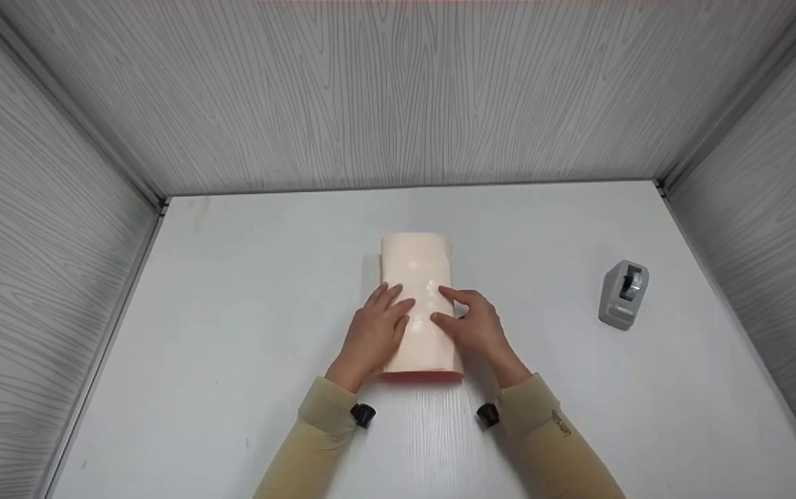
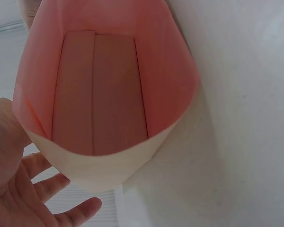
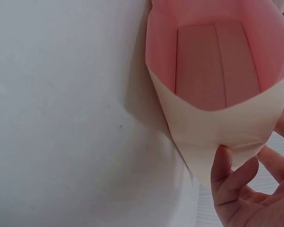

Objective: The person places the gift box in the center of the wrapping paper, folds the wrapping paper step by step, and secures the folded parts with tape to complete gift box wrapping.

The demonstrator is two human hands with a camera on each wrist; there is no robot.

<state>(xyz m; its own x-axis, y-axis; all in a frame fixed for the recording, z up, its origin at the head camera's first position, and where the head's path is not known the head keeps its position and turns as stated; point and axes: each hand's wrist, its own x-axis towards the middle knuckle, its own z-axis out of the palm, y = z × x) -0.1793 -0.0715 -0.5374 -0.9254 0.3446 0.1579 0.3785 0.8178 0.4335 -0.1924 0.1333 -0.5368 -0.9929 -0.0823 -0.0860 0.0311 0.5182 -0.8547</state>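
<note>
Wrapping paper (image 1: 416, 258), cream outside and pink inside, forms a tube lying lengthwise on the white table. Through its near end, a box (image 2: 114, 94) with a seam down its end face shows in both wrist views, set back inside the paper. My left hand (image 1: 372, 335) rests on the paper's left side and top, fingers extended. From the right, my right hand (image 1: 479, 328) touches the top of the paper with thumb and forefinger spread apart. Its other fingers (image 3: 222, 165) bend at the paper's side in the right wrist view.
A grey tape dispenser (image 1: 623, 294) with a roll of tape stands on the table (image 1: 245, 298) to the right of the paper. Grey wood-grain panels (image 1: 404, 97) enclose the table at the back and both sides.
</note>
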